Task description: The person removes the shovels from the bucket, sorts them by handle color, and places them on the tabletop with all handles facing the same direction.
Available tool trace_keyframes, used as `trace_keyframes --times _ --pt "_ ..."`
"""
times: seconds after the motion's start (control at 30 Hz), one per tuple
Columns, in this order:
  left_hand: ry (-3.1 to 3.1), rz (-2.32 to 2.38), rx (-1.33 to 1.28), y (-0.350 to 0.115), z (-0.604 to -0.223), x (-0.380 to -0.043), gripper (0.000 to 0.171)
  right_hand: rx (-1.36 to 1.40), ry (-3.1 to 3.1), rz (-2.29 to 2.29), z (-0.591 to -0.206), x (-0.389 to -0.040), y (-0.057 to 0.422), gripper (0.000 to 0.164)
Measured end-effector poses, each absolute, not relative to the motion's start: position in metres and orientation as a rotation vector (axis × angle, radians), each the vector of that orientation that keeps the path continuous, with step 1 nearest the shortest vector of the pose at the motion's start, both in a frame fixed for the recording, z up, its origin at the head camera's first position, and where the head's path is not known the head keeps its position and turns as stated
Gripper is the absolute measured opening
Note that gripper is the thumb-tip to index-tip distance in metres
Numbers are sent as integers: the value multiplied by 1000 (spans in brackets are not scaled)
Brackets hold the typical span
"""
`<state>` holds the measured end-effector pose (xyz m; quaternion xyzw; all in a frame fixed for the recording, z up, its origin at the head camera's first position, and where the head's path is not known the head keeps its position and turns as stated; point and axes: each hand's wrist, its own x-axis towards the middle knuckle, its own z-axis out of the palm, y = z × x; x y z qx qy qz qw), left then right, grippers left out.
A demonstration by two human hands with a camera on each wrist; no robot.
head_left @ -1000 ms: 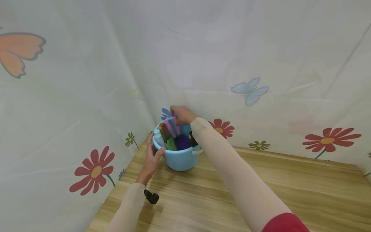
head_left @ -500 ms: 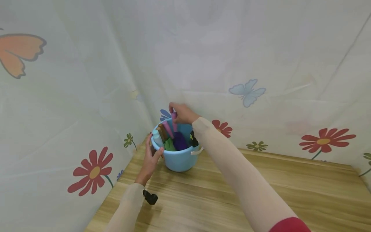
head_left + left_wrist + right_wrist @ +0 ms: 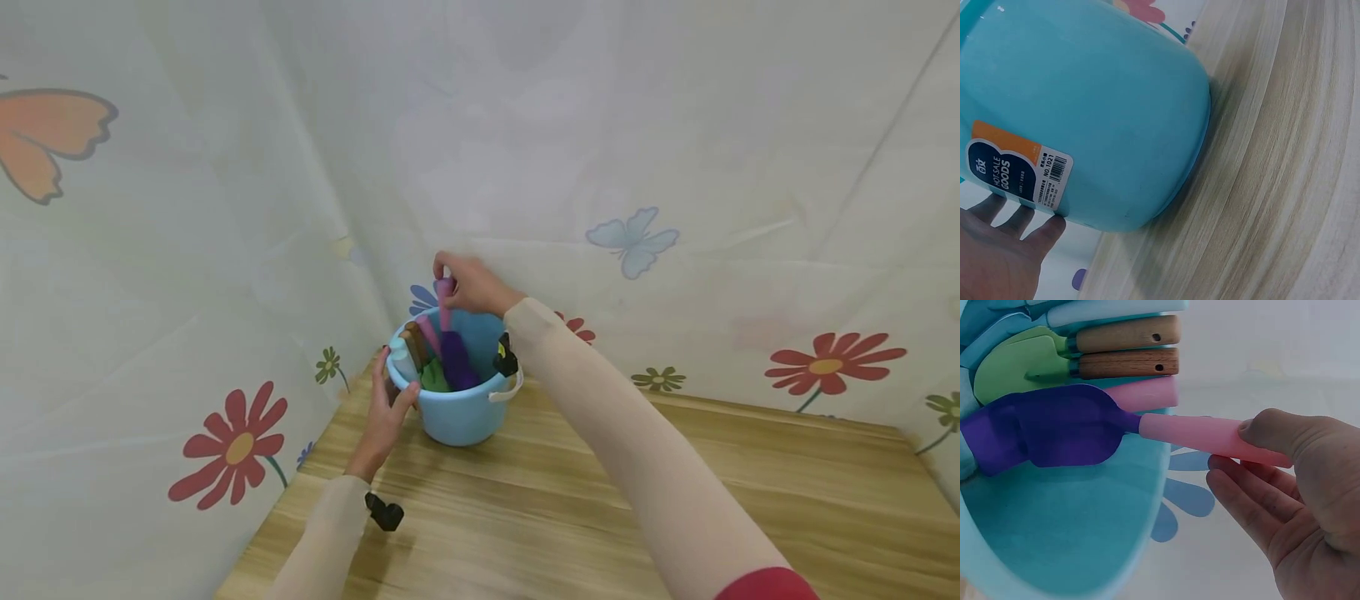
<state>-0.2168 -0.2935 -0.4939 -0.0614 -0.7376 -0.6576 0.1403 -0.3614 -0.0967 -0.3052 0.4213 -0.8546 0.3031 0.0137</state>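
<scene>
Pinches a super-purple, pink-handled scoop (image 3: 1097, 419) in right fingers (image 3: 1239, 504), just rests straight left fingers (image 3: 1044, 237) on a blue bucket (image 3: 1129, 112).

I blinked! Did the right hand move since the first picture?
Yes. The right hand, pinching a pink handle, has moved up against the blue flower behind.

Soft light, pale glare on the wood-grain tabletop (image 3: 465, 533), faint shadow under the light-blue bucket (image 3: 461, 419); right wrist view dimmer
</scene>
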Motion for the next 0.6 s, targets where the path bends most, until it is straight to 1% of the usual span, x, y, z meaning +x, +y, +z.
trace_keyframes --times 0.2,0.6 --pt "-2141 -1897 -169 -294 -487 -214 79 1326 -2613 1035 -298 -359 -91 30" --pt "-2138 -1869 -150 -300 -495 -217 81 1317 -2481 1173 -288 -348 -83 38"
